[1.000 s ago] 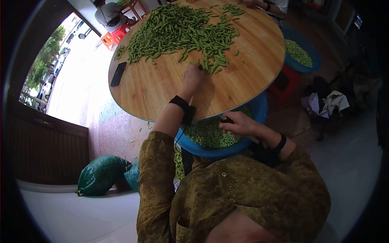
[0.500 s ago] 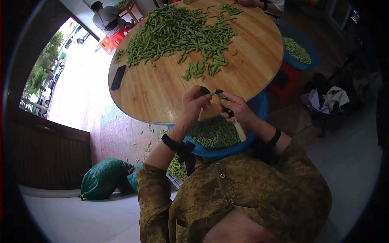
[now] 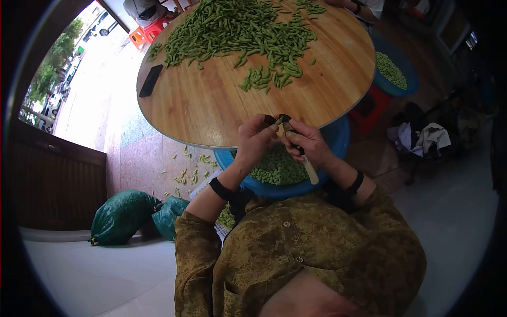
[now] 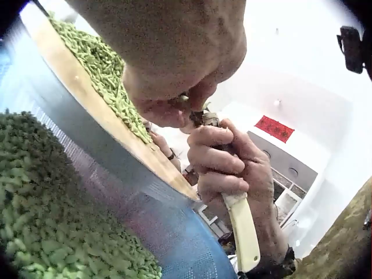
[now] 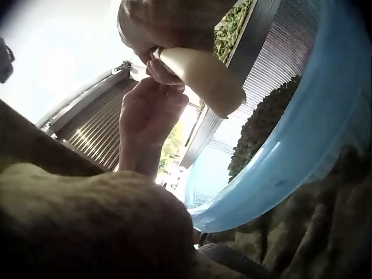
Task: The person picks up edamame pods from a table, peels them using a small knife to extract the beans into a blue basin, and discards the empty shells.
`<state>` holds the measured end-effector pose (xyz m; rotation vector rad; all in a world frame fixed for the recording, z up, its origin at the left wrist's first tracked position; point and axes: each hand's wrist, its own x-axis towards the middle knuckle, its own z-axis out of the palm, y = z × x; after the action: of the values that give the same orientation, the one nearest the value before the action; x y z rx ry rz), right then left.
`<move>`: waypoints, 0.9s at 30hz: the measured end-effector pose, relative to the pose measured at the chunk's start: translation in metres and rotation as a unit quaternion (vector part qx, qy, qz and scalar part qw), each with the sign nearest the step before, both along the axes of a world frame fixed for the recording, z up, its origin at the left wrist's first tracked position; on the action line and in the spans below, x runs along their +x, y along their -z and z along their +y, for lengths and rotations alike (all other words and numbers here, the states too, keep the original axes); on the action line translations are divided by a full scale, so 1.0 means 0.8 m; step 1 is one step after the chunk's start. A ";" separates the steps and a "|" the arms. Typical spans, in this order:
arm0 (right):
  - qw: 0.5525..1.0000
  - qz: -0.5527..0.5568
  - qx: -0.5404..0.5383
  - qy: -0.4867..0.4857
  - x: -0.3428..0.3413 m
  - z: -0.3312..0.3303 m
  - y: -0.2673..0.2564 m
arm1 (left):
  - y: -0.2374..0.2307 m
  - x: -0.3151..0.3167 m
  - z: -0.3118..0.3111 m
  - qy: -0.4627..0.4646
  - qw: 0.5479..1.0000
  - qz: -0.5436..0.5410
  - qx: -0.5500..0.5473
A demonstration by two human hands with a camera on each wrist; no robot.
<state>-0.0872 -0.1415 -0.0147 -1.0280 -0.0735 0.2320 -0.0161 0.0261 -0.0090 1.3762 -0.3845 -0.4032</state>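
Above the near edge of the round wooden table (image 3: 190, 119), my left hand (image 3: 254, 138) pinches a green bean pod (image 3: 279, 121), with something dark at its fingertips. Close against the pod is my right hand (image 3: 311, 145), its fingers wrapped around a cream-handled tool (image 3: 310, 172). In the left wrist view the handle (image 4: 243, 235) sticks out below the curled fingers; the tool's working end is mostly hidden at the pod. Below both hands stands a blue basin (image 3: 338, 145) with shelled green beans (image 3: 280, 168) in it.
A large heap of bean pods (image 3: 227, 31) covers the table's far side, with a smaller cluster (image 3: 264, 78) nearer. A black phone (image 3: 151, 81) lies at the left edge. Green sacks (image 3: 124, 216) and scattered pods are on the floor. Another basin (image 3: 412, 84) stands right, atop a red stool.
My left hand has come back from the pods on the table to meet my right hand, bringing a pod. My right hand has risen from over the basin. Since half a second ago both stay together.
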 end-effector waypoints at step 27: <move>0.964 0.173 0.175 -0.104 0.000 -0.034 0.005 | 0.019 -0.012 0.000 0.075 0.996 -0.054 0.004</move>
<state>-0.0874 -0.1691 -0.0191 -0.6162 0.0927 0.5669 -0.0256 0.0260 -0.0239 1.3848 -0.5773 -0.4553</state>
